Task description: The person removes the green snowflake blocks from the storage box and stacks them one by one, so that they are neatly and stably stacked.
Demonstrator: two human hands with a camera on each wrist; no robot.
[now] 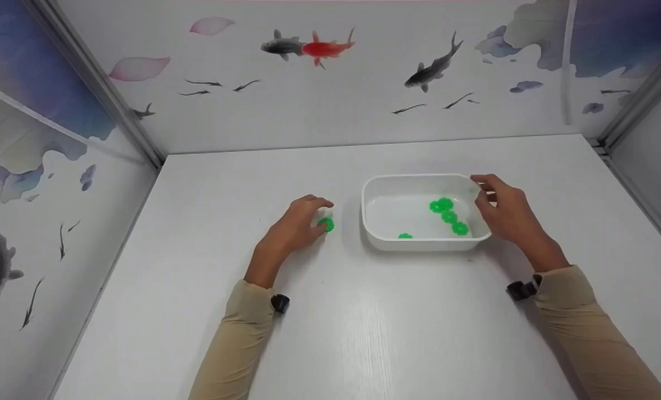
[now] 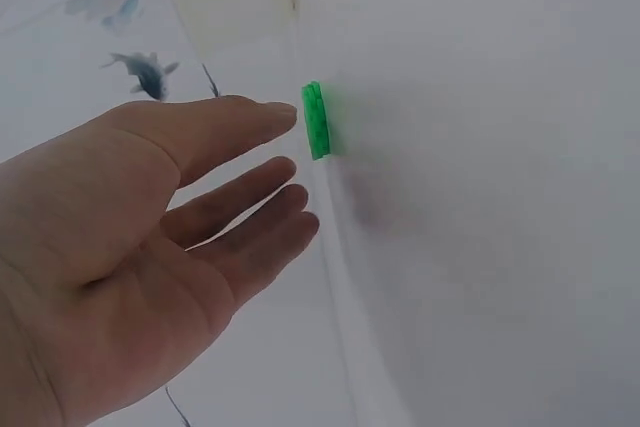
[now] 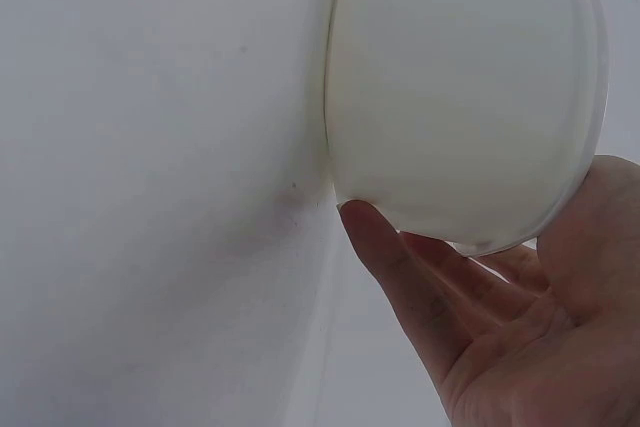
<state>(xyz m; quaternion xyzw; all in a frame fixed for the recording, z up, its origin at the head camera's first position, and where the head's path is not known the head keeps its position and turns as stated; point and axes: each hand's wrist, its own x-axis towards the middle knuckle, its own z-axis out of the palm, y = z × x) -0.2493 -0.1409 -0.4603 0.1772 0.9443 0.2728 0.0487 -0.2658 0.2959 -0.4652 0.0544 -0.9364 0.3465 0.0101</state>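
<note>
My left hand point(image 1: 298, 222) is beside a small green scalloped plastic disc point(image 1: 327, 224) on the table, left of a white tub point(image 1: 425, 243). A small white piece point(image 1: 324, 213) shows between its fingers and thumb, partly hidden. In the left wrist view the green disc stands out just past the thumb tip; the fingers are spread apart and loosely bent. My right hand point(image 1: 507, 213) holds the tub's right end, its fingers around the back corner and its thumb at the rim. In the right wrist view some of these fingers are hidden behind the tub wall point(image 3: 460, 87).
Several green scalloped discs point(image 1: 448, 216) lie inside the tub toward its right side. Another green disc point(image 1: 405, 236) is near the tub's front wall, partly hidden. Printed panels with fish point(image 1: 327, 49) border the white table point(image 1: 330, 333) at the back and sides.
</note>
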